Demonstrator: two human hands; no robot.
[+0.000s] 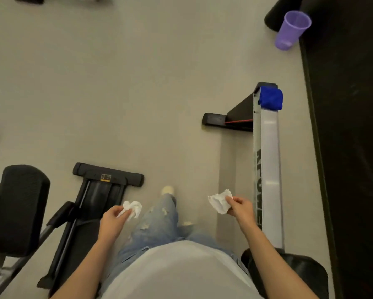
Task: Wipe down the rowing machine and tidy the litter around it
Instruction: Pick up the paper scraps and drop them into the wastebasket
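Left hand (pixel 114 219): pinches a crumpled tissue (pixel 132 209), near left.
Right hand (pixel 240 209): grips a paper wad (pixel 220 200), just beside the rail.
Rowing machine rail (pixel 268 169): right, running near to far.
Blue cloth (pixel 270 99): on the rail's far end.
Purple cup (pixel 292 29): far right, on the floor.

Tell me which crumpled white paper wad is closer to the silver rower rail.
The crumpled white paper wad pinched in the right hand, beside the long silver rowing machine rail; the other wad, in the left hand, is farther off.

Plain pale-grey T-shirt (pixel 181 270); faded light-blue denim jeans (pixel 159 221), ripped at thigh and knee; cream shoe (pixel 168 189); left hand (pixel 113 219), right hand (pixel 241 207) bare.
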